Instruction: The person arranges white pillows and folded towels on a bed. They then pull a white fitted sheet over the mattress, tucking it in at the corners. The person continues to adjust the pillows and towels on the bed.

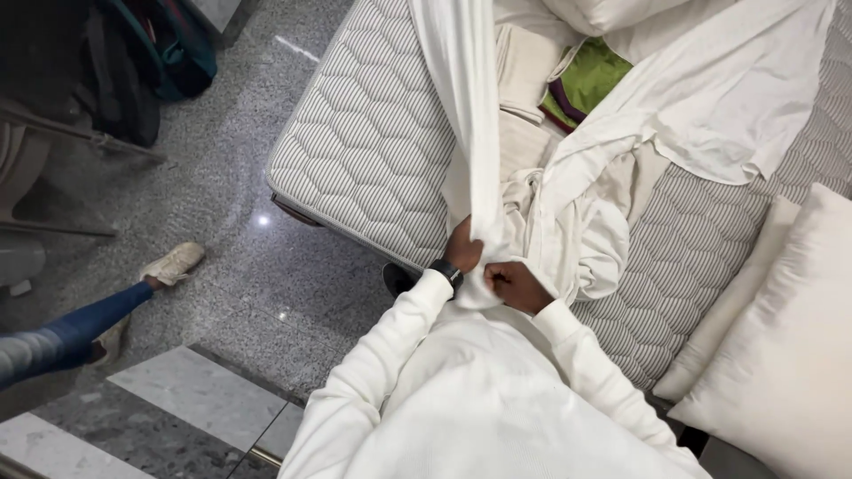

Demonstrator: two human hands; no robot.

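We are closing our left hand around a bunched fold of the white sheet, fingers pinching the cloth just above a dark wristband. Our right hand is curling into a fist just beside it, gripping the same gathered fabric at its lower end, so both hands are meeting near the front corner of the mattress. From our grip the sheet is rising in a taut twisted band toward the far edge of the bed, while the rest is spreading loose and rumpled across the mattress to our right. A green cloth is lying under the sheet near the far edge. White pillows are leaning along the right edge of the mattress. On the grey stone floor to the left, another person's leg in blue trousers and a pale shoe are showing.
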